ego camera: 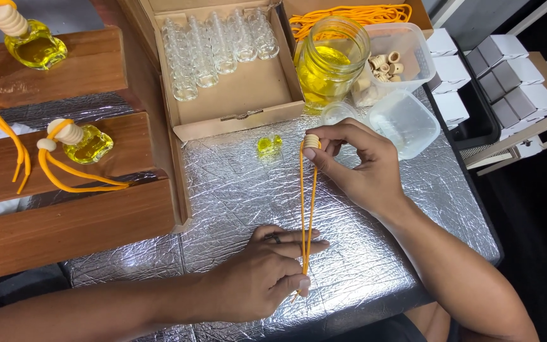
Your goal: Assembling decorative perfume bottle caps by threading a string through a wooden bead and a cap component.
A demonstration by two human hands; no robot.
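Taut orange cord (pixel 307 202) — ribbed wooden cap (pixel 311 140)

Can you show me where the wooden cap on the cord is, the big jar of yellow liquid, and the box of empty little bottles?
wooden cap (pixel 312 140), head view, its ribbed side
glass jar (pixel 330 66), head view, its yellow-filled body
cardboard box (pixel 248 88), head view, its bare floor

Light came bright and even from overhead. The foil (pixel 375 253) threw back crinkled white glare, strongest near the centre. Soft, short shadows sat under both hands. The jar (pixel 330 60) glowed yellow, lit through. The right edge fell off dark. Focus held sharp throughout; slight wide-angle bending showed at the borders.
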